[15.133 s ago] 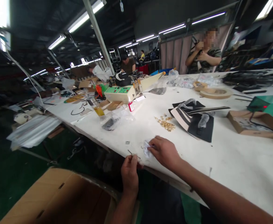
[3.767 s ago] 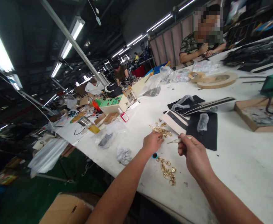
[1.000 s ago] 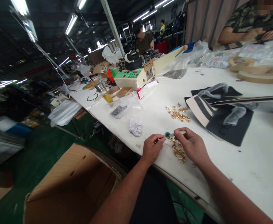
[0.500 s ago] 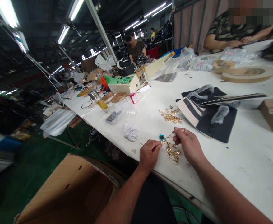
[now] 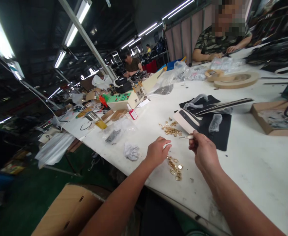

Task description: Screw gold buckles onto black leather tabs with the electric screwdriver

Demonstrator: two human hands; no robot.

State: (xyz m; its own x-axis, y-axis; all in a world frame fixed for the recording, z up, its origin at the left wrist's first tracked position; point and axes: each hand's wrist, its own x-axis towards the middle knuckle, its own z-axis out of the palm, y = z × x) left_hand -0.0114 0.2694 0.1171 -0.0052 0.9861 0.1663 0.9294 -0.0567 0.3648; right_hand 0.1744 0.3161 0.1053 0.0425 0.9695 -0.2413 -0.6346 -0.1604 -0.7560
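Note:
My right hand (image 5: 206, 151) is closed round the pale handle of a small screwdriver (image 5: 189, 137), its thin metal shaft pointing left above the table. My left hand (image 5: 158, 151) is just left of it, thumb and forefinger apart in a curve, with nothing visible between them. Directly below the left fingertips lies a loose group of gold metal rings and fittings (image 5: 178, 167). A second heap of smaller gold pieces (image 5: 173, 131) sits farther back. The small blue round cap seen earlier is out of sight, perhaps behind my left hand.
Black and beige panels (image 5: 217, 139) lie right of the heap, near a cardboard tray (image 5: 277, 131). Leftward are crumpled white paper (image 5: 131, 152), a red bottle (image 5: 133, 114) and a machine (image 5: 124, 100). Tape rolls (image 5: 239, 80) lie toward a co-worker. A carton (image 5: 62, 209) stands below the table edge.
My hands have moved apart; the left thumb and forefinger have opened from a pinch. The screwdriver has lifted away from the blue cap, which no longer shows. The camera view has turned right.

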